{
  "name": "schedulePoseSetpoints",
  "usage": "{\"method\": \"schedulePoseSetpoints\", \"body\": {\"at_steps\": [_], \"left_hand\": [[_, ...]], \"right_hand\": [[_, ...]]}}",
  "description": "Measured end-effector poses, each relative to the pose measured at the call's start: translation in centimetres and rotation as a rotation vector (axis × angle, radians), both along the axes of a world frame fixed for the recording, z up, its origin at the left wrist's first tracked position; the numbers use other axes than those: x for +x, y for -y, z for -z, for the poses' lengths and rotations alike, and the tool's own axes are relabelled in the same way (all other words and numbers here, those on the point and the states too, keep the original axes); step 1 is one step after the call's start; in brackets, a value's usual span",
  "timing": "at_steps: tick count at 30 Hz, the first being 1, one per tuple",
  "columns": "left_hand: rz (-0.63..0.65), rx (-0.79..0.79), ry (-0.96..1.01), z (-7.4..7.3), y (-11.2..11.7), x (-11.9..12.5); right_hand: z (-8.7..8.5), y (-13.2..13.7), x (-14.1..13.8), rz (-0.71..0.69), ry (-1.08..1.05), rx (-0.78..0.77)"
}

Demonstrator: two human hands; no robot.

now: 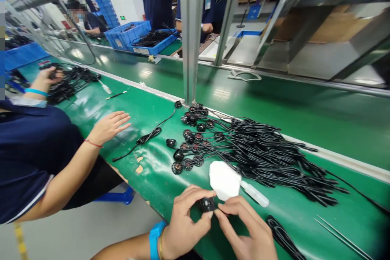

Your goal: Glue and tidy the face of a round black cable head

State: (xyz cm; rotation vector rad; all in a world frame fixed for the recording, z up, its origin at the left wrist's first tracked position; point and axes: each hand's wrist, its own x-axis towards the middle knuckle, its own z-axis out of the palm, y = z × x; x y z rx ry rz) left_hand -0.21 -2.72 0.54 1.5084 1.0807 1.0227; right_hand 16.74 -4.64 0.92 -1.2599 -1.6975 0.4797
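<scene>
A small black rounded housing (207, 204) is held between the thumb and fingers of my left hand (184, 221), which wears a blue wristband. Right beside it, the thumb and forefinger of my right hand (246, 227) pinch together at the housing's right side; what lies between them is too small to make out. Just beyond my hands lie a white pad (224, 178) and a translucent dropper bottle (255, 193). A tied black cable bundle (283, 237) rests to the right of my right hand, near two thin metal rods, perhaps tweezers (343, 236).
Many bundled black cables (265, 150) with round black ends (189, 146) cover the green bench (164, 189). A single coiled cable (149, 136) lies leftward. A co-worker's hand (111, 126) reaches over the bench at left. A metal post (190, 36) stands at the back.
</scene>
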Motion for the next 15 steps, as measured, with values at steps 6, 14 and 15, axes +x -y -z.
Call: {"method": "schedulePoseSetpoints", "body": {"at_steps": [6, 14, 15], "left_hand": [[0.087, 0.054, 0.07, 0.3, -1.1, -0.5], [0.188, -0.216, 0.11, -1.5, -2.5, 1.2], [0.199, -0.233, 0.088, -1.9, -2.9, 1.7]], "right_hand": [[-0.4, 0.5, -0.5, 0.059, -0.221, -0.174], [-2.1, 0.7, 0.6, 0.098, -0.172, -0.13], [-2.3, 1.2, 2.0, 0.111, -0.099, -0.109]]}}
